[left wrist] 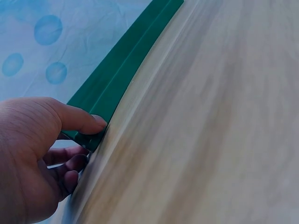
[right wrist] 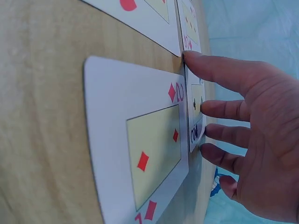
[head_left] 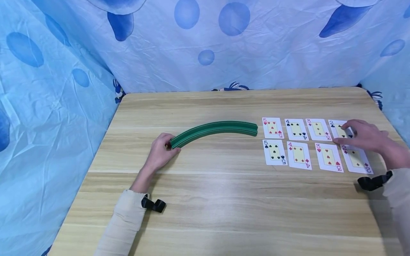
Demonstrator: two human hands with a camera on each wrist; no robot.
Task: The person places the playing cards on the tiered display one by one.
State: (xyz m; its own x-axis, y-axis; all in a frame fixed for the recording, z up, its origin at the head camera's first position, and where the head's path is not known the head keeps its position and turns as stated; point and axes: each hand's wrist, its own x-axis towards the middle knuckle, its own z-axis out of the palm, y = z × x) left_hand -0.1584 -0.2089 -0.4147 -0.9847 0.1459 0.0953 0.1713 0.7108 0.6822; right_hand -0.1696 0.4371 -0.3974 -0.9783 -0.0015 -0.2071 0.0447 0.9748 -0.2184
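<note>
A curved green card holder [head_left: 221,126] lies on the table, grooved along its length. My left hand [head_left: 161,152] pinches its left end, the thumb on its near side in the left wrist view. Two rows of face-up playing cards lie right of the holder, from fives to twos. My right hand [head_left: 368,137] is over the black two [head_left: 336,131] in the far row, its fingertips touching that card and partly covering it. Its thumb is by the card's near left corner. The two of diamonds [right wrist: 154,154] lies just in front of this hand.
The five of hearts [head_left: 272,128] sits close to the holder's right end. The three of hearts [head_left: 327,157] is left of the two of diamonds. A wooden table [head_left: 208,206] carries everything; blue patterned cloth [head_left: 205,71] hangs behind it and at the sides.
</note>
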